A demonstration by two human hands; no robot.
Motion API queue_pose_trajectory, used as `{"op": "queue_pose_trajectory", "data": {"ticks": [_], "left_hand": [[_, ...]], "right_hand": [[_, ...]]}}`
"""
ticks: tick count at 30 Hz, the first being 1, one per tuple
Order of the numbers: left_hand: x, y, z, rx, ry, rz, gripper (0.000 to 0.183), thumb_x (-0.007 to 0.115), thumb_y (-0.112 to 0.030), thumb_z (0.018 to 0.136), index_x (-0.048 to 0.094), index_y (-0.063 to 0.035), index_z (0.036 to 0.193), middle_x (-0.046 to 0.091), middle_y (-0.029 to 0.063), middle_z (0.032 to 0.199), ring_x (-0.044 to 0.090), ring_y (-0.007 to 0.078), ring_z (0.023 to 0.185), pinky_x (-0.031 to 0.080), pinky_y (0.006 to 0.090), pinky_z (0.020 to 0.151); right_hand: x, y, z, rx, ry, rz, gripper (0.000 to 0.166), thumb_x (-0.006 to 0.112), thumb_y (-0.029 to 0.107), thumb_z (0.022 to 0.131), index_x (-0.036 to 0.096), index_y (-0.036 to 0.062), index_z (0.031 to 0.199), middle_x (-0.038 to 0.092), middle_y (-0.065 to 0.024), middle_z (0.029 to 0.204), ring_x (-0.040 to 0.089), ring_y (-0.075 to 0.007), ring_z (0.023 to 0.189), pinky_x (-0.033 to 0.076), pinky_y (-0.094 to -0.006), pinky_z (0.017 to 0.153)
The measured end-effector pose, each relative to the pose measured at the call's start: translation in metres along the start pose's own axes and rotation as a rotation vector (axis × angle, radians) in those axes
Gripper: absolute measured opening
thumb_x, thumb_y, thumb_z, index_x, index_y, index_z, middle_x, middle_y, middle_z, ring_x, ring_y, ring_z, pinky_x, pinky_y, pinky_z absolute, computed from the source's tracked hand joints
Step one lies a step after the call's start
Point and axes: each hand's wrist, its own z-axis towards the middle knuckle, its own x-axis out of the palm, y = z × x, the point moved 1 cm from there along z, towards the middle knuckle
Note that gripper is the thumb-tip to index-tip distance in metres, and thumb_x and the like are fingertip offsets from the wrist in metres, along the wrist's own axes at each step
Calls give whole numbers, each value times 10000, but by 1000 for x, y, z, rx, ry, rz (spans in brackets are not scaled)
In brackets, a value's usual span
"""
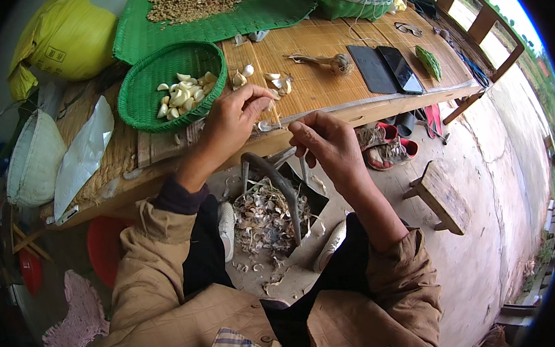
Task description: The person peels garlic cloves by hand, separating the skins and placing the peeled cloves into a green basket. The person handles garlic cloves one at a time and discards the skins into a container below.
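My left hand [241,110] is over the front edge of the wooden table, thumb and forefinger close together beside some loose garlic cloves [281,82]. A small pale bit shows at its fingertips; whether it is gripped is unclear. My right hand [329,142] hangs just off the table edge with fingers curled and thumb near the forefinger; I cannot tell if anything is between them. Left of my left hand, a green woven basket [137,99] holds peeled garlic cloves [185,93]. Below my hands, a black dustpan-like scoop [314,190] with a curved handle contains garlic skins [266,213].
On the table [306,39] lie a garlic bulb with stalk [339,62], a phone in an open case [399,68], glasses [408,28] and a bitter melon [428,63]. A green tray [265,13] is behind. A small wooden stool [440,197] and shoes [388,152] are at right.
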Motion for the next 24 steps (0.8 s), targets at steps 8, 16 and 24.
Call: {"op": "queue_pose_trajectory", "data": {"ticks": [8, 16, 24], "left_hand": [[1, -39, -19, -147, 82, -438, 162, 578, -100, 946, 636, 6, 1054, 634, 26, 923, 607, 77, 852, 505, 206, 776], [-7, -33, -23, -210, 101, -558, 148, 602, -60, 921, 653, 16, 1037, 652, 51, 1006, 618, 107, 931, 508, 231, 830], [-11, -40, -25, -69, 55, -281, 148, 665, -21, 854, 662, 1, 1000, 663, 61, 970, 628, 126, 905, 515, 251, 800]], "right_hand": [[11, -1, -1, -52, 29, 231, 266, 684, 230, 890, 592, -13, 949, 645, -45, 812, 604, -84, 678, 492, -204, 549], [12, 0, -1, -100, 44, 238, 245, 681, 212, 892, 608, -15, 951, 631, -33, 796, 604, -80, 686, 503, -207, 563], [11, -1, -3, -24, 29, 266, 200, 672, 201, 897, 651, 9, 952, 632, -25, 765, 591, -88, 664, 486, -228, 596]]}}
